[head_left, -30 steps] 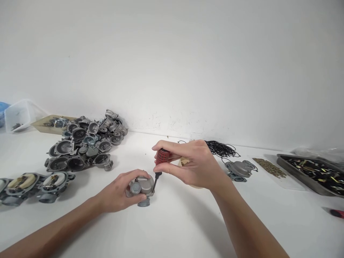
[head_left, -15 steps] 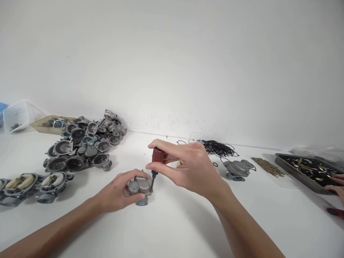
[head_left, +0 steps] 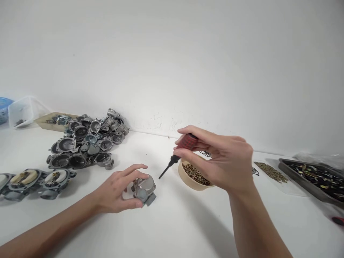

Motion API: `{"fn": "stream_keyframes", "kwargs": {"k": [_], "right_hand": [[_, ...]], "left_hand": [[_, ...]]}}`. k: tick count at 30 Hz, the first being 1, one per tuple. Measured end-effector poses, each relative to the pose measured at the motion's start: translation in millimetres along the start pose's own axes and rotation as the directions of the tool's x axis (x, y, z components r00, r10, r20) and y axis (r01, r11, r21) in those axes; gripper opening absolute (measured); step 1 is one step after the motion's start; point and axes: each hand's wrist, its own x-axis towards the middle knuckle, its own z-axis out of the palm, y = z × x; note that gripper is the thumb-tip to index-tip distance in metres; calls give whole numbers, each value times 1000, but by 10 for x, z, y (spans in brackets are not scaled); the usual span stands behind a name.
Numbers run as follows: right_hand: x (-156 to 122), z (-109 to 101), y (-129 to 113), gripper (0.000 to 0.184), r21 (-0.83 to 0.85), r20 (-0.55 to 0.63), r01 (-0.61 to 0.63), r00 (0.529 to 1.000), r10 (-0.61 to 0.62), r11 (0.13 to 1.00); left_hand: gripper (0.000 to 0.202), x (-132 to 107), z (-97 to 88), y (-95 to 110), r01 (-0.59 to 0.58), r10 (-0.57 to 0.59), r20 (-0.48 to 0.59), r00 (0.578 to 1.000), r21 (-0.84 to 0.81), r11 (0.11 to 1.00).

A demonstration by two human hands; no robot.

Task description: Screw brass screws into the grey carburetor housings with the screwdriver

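Observation:
My left hand [head_left: 122, 188] has its thumb and fingers around a grey metal carburetor [head_left: 146, 186] that rests on the white table. A screwdriver [head_left: 186, 142] with a red and black handle is pinched in my right hand [head_left: 219, 157]. Its dark shaft slants down to the left, and the tip is in the air just right of the carburetor, apart from it. Beneath the right hand stands a round cream bowl [head_left: 189, 182] full of small brass-coloured screws [head_left: 196, 172], partly covered by the hand.
At the left lies a heap of carburetor bodies [head_left: 77, 163], with several carburetors with floats [head_left: 52, 179] in front. Behind are a yellowish tray [head_left: 45, 123] and a clear bin [head_left: 24, 111]. Small brass parts [head_left: 271, 171] and a dark tray of mixed pieces [head_left: 303, 186] are at the right.
My right hand has lifted the screwdriver off the carburetor and moved right, over the bowl. The carburetor has turned under my left hand. The other person's hands at the right edge have gone from view.

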Motion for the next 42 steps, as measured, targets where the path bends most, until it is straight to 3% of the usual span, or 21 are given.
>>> {"fn": "stream_keyframes", "kwargs": {"k": [7, 12, 17, 22, 32, 38, 42], "right_hand": [[12, -42, 30, 26, 21, -78, 7, 997, -6, 1000], [4, -20, -19, 26, 89, 25, -13, 1000, 10, 996], [-2, 38, -65, 31, 237, 123, 41, 990, -72, 971], [-21, 164, -75, 25, 293, 222, 11, 972, -80, 956], [-39, 224, -53, 24, 327, 261, 4, 961, -94, 945], [-49, 191, -54, 37, 411, 280, 10, 950, -136, 912], [-45, 165, -32, 47, 514, 316, -1, 930, -189, 858]], "left_hand": [[42, -36, 32, -61, -107, 116, -46, 992, 165, 980], [42, -8, 67, -74, -134, 148, -63, 987, 187, 973], [39, 33, 40, 23, -157, 163, -46, 986, 109, 981], [36, 30, 51, 42, -146, 157, -71, 985, 137, 980], [34, 40, 58, 54, -196, 210, -86, 974, 147, 969], [33, 40, 53, 60, -156, 165, -62, 984, 128, 979], [46, 32, 53, 64, -75, 76, -9, 997, 118, 990]]}}
